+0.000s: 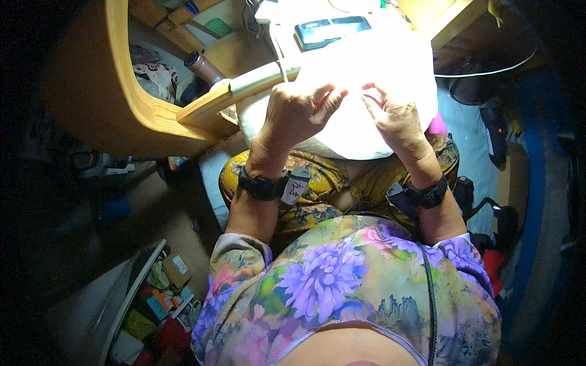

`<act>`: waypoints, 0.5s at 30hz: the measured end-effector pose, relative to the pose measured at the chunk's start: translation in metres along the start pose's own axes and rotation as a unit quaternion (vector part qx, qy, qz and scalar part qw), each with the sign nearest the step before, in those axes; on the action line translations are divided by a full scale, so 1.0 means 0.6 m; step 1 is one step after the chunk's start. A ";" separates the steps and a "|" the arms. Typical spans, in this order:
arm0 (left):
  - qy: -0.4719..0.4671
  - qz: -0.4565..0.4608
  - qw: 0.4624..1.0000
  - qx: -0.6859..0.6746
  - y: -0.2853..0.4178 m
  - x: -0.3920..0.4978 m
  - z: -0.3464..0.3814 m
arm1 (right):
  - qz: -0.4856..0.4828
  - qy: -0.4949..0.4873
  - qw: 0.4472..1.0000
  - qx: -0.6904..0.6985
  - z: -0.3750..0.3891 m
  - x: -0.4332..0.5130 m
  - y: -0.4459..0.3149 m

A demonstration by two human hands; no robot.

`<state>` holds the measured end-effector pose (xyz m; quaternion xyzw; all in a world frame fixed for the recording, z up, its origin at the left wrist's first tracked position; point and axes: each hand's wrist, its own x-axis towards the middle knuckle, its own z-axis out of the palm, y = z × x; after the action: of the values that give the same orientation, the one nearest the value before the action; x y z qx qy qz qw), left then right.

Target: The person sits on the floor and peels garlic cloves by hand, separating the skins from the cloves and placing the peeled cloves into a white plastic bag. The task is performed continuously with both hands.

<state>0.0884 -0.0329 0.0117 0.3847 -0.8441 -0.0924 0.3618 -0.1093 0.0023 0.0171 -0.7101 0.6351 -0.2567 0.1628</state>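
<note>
Both hands are raised over a white, soft-edged surface (352, 137), perhaps cloth, which glares under a strong light and loses its detail. My left hand (295, 112) has thumb and forefinger brought together at its right side. Facing it across a small gap, my right hand (399, 120) curls its thumb and forefinger towards each other. Whatever may be between the fingertips is washed out by the glare. The white surface lies above my lap, over yellow patterned trousers (320, 174). Beyond the hands lies a dark, glossy phone-like device (332, 32).
A curved wooden frame (151, 112) rises at the left, with a brown flask (205, 68) behind it. A white cable (485, 72) runs off right. Boxes and bags fill a container (132, 297) at lower left. A dark handheld tool (494, 135) lies at right.
</note>
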 end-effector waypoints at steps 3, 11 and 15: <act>0.008 -0.006 0.999 -0.045 0.004 0.001 -0.006 | -0.007 -0.099 0.995 0.023 0.015 -0.011 0.002; 0.029 -0.015 0.996 -0.089 0.012 0.003 -0.016 | -0.186 -0.050 0.976 -0.102 0.099 -0.020 0.015; 0.006 -0.020 0.997 -0.073 0.010 0.002 -0.010 | -0.119 -0.027 0.993 0.001 0.111 -0.022 0.025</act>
<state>0.0884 -0.0291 0.0193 0.3750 -0.8251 -0.1584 0.3918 -0.0844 0.0071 -0.0479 -0.7868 0.5416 -0.2560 0.1490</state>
